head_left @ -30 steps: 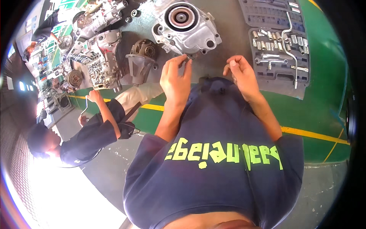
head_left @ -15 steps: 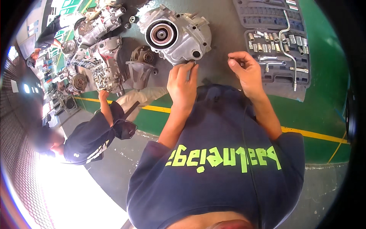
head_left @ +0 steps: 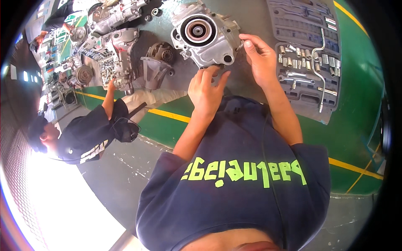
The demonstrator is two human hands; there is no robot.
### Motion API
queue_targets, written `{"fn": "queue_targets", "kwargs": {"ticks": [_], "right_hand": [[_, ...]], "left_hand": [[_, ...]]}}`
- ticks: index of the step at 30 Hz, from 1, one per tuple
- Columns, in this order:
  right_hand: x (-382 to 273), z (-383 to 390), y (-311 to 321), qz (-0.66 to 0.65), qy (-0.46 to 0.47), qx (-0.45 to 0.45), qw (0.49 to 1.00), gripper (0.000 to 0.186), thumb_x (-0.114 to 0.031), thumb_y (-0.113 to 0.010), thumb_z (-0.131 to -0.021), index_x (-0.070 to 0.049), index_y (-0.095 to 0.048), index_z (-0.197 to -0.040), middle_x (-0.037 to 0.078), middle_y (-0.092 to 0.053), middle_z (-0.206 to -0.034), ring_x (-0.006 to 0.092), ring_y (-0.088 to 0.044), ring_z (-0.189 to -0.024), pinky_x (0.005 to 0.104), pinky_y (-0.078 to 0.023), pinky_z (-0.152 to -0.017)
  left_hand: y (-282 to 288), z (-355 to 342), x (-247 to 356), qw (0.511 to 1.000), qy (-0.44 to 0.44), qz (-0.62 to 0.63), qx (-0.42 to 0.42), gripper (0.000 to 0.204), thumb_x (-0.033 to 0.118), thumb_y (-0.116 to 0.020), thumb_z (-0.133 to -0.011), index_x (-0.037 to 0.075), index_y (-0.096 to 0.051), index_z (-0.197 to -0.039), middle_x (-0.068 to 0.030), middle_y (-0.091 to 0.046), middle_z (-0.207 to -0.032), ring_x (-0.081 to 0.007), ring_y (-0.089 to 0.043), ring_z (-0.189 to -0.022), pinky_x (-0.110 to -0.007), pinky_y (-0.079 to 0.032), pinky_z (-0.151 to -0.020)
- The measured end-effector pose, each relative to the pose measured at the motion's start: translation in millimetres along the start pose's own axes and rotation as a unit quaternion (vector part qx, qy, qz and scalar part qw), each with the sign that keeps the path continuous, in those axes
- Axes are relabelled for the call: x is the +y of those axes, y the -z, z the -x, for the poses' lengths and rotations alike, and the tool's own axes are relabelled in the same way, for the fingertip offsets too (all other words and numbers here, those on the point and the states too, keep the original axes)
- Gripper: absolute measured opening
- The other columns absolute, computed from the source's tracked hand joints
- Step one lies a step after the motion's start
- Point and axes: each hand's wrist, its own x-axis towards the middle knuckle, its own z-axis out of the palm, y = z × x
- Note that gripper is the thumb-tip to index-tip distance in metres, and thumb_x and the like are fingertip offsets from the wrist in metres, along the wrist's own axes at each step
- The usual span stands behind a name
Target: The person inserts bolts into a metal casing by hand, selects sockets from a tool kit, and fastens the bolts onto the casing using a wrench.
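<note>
A silver cast-metal housing [head_left: 205,35] with a round bore lies on the grey floor in front of me. My left hand [head_left: 206,88] reaches to its near edge, fingers spread, the tips touching the lower rim. My right hand [head_left: 260,58] is at the housing's right corner, thumb and fingers closed on a lug there. Both forearms come up over my dark blue shirt with yellow-green print. I cannot see anything small held in either hand.
An open grey socket-set case [head_left: 310,54] with sockets and a bent bar lies just right of my right hand. A funnel-shaped casting [head_left: 154,71] and larger gearbox parts [head_left: 113,58] lie to the left. Another person [head_left: 92,131] in dark clothes crouches there. Green floor with yellow lines [head_left: 167,115].
Both hands have moved forward from in front of my chest onto the housing. The left fingers have opened out, and the right hand has reached the housing's right corner.
</note>
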Motion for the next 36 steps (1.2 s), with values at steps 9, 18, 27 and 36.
{"fn": "queue_targets", "kwargs": {"ticks": [9,18,27,36], "right_hand": [[2,9,-10,0.257,0.228,0.002,0.939,0.017,-0.010,-0.067,-0.093,-0.007,-0.073,-0.108,0.001,-0.060,-0.090,0.0060,-0.051,-0.074,0.0216,-0.042,-0.065],[-20,33,2,0.119,-0.067,0.079,0.988,0.037,-0.012,-0.058,-0.096,-0.006,-0.056,-0.133,-0.002,-0.056,-0.092,0.0050,-0.050,-0.079,0.0199,-0.042,-0.070],[-37,80,-3,-0.160,-0.216,0.003,0.963,0.035,-0.006,-0.041,-0.101,0.006,-0.049,-0.133,0.015,-0.058,-0.123,0.0215,-0.058,-0.115,0.0331,-0.049,-0.096],[-49,-15,-12,0.154,0.106,0.027,0.982,0.034,-0.003,-0.066,-0.092,-0.001,-0.058,-0.125,0.008,-0.071,-0.106,0.0111,-0.064,-0.095,0.0253,-0.050,-0.086]], "left_hand": [[-1,0,-6,0.999,0.016,0.031,-0.014,0.019,0.014,-0.078,-0.079,0.009,-0.066,-0.093,-0.0029,-0.061,-0.071,-0.0193,-0.059,-0.057,-0.033,-0.045,-0.052],[13,-5,11,0.977,0.006,0.199,-0.070,0.026,0.002,-0.076,-0.079,0.005,-0.065,-0.102,-0.0073,-0.064,-0.079,-0.0163,-0.062,-0.059,-0.028,-0.050,-0.055],[11,-8,34,0.914,0.068,0.300,-0.263,0.037,0.009,-0.073,-0.085,0.005,-0.060,-0.119,-0.0086,-0.064,-0.096,-0.0199,-0.064,-0.077,-0.031,-0.053,-0.066],[26,-13,27,0.939,0.070,0.281,-0.186,0.020,0.002,-0.070,-0.086,0.002,-0.067,-0.106,-0.0070,-0.066,-0.086,-0.0108,-0.060,-0.071,-0.024,-0.049,-0.065]]}}
